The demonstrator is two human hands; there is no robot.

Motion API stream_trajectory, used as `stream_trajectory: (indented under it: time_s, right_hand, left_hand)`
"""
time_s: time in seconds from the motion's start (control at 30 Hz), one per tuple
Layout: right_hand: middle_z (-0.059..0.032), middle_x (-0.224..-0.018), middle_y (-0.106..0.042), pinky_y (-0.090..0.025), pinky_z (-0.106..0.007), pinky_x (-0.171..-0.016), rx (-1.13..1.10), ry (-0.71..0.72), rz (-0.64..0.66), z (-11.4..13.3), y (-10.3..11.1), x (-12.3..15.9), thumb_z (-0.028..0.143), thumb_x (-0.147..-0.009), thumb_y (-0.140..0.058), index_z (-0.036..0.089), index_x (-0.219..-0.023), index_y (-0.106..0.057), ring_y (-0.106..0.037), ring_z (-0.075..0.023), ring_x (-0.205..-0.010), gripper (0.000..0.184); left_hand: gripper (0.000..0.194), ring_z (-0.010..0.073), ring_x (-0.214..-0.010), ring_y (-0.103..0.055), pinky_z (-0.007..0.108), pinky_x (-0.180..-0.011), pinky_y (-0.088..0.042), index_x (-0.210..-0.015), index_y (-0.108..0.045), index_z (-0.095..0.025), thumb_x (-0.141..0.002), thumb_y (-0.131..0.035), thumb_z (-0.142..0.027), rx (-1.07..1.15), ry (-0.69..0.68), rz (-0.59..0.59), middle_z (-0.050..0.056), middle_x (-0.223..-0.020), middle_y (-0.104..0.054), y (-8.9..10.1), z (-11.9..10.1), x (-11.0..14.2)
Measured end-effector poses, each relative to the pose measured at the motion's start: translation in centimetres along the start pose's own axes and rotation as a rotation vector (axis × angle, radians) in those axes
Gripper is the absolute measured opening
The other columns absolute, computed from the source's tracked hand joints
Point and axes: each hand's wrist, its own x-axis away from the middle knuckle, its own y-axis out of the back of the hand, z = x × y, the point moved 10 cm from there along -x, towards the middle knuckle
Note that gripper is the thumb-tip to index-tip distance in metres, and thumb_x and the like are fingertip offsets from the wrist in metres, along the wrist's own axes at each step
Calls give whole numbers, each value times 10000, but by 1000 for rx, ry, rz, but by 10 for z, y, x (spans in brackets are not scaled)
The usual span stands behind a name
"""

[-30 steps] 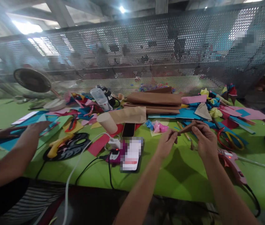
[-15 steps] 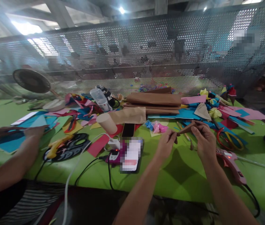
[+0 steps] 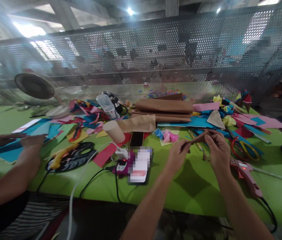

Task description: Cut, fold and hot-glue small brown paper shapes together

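Note:
Between my two hands, above the green table, is a small folded piece of brown paper (image 3: 198,137). My left hand (image 3: 178,154) pinches its left end with thumb and fingers. At the other end, my right hand (image 3: 217,148) is closed on the paper, thumb on top; the fingers behind are partly hidden. A pink glue gun (image 3: 247,176) with a lit red light lies just right of my right wrist. Scissors with red and yellow handles (image 3: 244,148) rest beyond it. Pink and blue crumpled paper pieces (image 3: 166,135) lie just past my left hand.
At left, a co-worker's hands (image 3: 32,141) hold blue paper. A yellow glue gun (image 3: 62,156) lies on a black palette-like plate. Phones (image 3: 141,165), a power strip (image 3: 122,166) and cables sit mid-table. Brown paper rolls (image 3: 163,106) and a metal mesh panel (image 3: 131,66) stand behind.
My hands stay almost in place, with the brown paper shifting slightly between my fingers. The co-worker's hand at left has moved a little leftward over the blue paper.

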Motion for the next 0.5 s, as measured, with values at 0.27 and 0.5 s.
stream_trajectory:
  time_s: [0.27,0.5]
  right_hand:
    - [-84,-1073,-684,-464,-410,-931,-6,22,32,8,-3,2,359,-895,-692,211,-693,-622,-635,-261,-1086,260]
    - [-87,-1088,-682,-462,-424,-942,-38,43,102,14,-9,3,313,-895,-705,218,-719,-654,-637,-266,-1104,206]
  left_hand:
    - [357,136,-668,-511,261,-627,-374,-887,-663,-163,-999,-472,-443,235,163,69,36,-765,-625,-8,19,1]
    - [344,125,-639,-528,260,-612,-376,-839,-668,-142,-917,-606,-472,506,261,112,39,-723,-619,-15,35,2]
